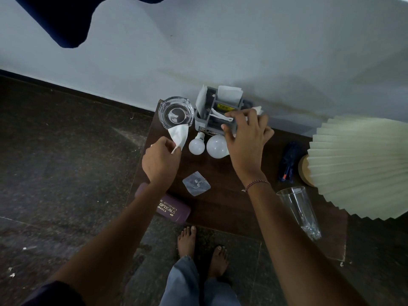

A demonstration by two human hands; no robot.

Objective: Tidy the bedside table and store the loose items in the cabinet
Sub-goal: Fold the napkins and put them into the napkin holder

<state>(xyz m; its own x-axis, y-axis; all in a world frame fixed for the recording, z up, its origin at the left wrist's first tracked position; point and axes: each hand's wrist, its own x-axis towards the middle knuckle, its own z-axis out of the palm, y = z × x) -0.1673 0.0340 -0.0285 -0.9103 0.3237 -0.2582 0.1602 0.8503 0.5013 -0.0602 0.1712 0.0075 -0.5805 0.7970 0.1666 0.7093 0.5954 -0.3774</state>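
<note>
On the dark wooden bedside table [223, 202] my left hand [161, 157] pinches a crumpled white tissue [179, 134] just below a glass ashtray [176, 112]. My right hand [247, 140] rests over the front right corner of a grey divided organizer [209, 113] that holds papers, its fingers touching a white paper there. Two white bulbs, a small bulb [196, 145] and a larger bulb [217, 146], lie in front of the organizer. A clear adhesive hook [196, 183], a purple spectacle case [174, 209] and a tall glass [299, 212] sit nearer me.
A pleated cream lampshade [362, 166] overhangs the table's right side, above its wooden base [304, 171]. A dark blue bundle [288, 162] lies beside it. The white wall runs behind the table. My bare feet [203, 250] stand on dark stone floor at the table's front.
</note>
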